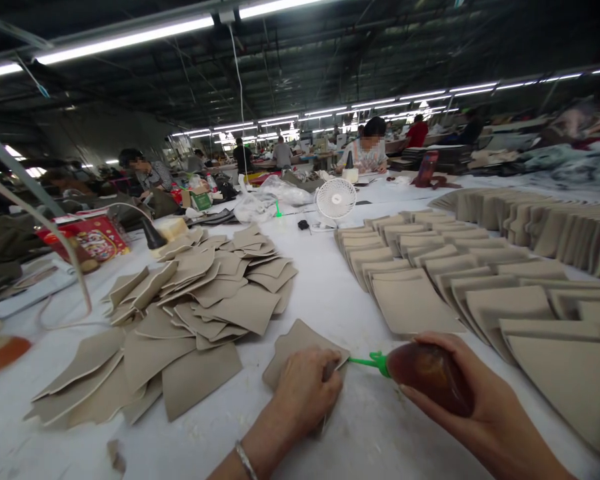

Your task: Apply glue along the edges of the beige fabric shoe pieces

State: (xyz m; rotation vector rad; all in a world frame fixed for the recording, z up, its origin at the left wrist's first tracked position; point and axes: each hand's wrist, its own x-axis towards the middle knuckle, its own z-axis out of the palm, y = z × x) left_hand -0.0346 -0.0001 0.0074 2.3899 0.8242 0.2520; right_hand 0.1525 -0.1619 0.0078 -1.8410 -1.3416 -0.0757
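Note:
My left hand [307, 387], with fingers curled, grips a taupe leather-like cut piece [295, 343] over the white tabletop. My right hand [473, 393] is wrapped around a squeeze bottle [425, 377] of brown liquid, which looks like glue. Its thin green nozzle [373, 361] points left, and the tip meets or nearly meets the piece's right edge beside my left fingers. Left of my hands lies a loose heap of similar taupe pieces [200, 333]. To the right, more pieces [410, 300] lie in overlapping rows.
A small white fan [336, 200] stands behind the work spot, near clear plastic bags [270, 199]. At left are a red box [87, 237], a dark cone-tipped container [153, 235] and another bottle of brown liquid [3, 352]. Several people work at tables farther back.

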